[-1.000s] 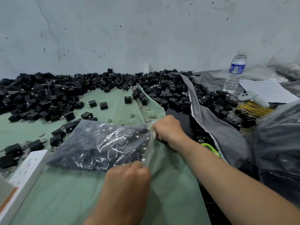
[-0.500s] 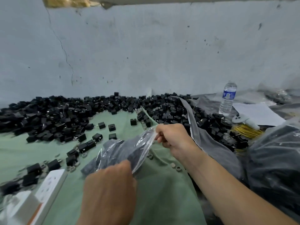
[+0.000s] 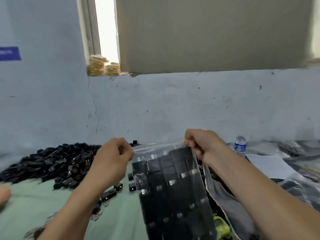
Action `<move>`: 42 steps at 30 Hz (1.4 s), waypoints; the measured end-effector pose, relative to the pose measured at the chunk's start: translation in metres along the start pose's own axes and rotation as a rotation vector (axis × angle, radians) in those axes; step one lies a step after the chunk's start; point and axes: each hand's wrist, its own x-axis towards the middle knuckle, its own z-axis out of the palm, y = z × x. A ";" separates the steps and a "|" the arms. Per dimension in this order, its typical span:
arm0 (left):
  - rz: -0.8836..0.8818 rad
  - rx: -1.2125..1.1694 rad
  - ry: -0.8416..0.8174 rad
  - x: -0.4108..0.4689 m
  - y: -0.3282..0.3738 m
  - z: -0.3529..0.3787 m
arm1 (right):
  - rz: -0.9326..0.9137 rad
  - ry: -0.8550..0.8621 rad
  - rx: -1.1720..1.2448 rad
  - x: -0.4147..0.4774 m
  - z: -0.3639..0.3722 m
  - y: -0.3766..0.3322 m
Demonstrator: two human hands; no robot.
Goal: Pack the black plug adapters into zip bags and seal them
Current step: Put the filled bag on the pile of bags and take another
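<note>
A clear zip bag (image 3: 174,187) full of black plug adapters hangs upright in the air in front of me. My left hand (image 3: 112,158) pinches the bag's top left corner. At the top right corner my right hand (image 3: 202,144) pinches the same top strip. A large heap of loose black plug adapters (image 3: 52,163) lies on the green cloth (image 3: 43,205) at the left, against the wall. A few single adapters (image 3: 131,186) lie just left of the hanging bag.
A water bottle (image 3: 240,144) stands at the right by the wall, with white paper (image 3: 266,165) and grey plastic sheeting (image 3: 225,201) beside it. A bright green object (image 3: 220,226) lies under the bag. Above the wall's ledge is a window opening with yellowish bundles (image 3: 102,66).
Both hands have lifted the filled bag off the green cloth and turned it upright, holding it by its top corners. My view has tilted up toward the wall and window.
</note>
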 end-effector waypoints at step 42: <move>-0.105 -0.354 -0.052 -0.029 -0.024 0.033 | -0.151 -0.158 0.202 -0.004 -0.058 0.096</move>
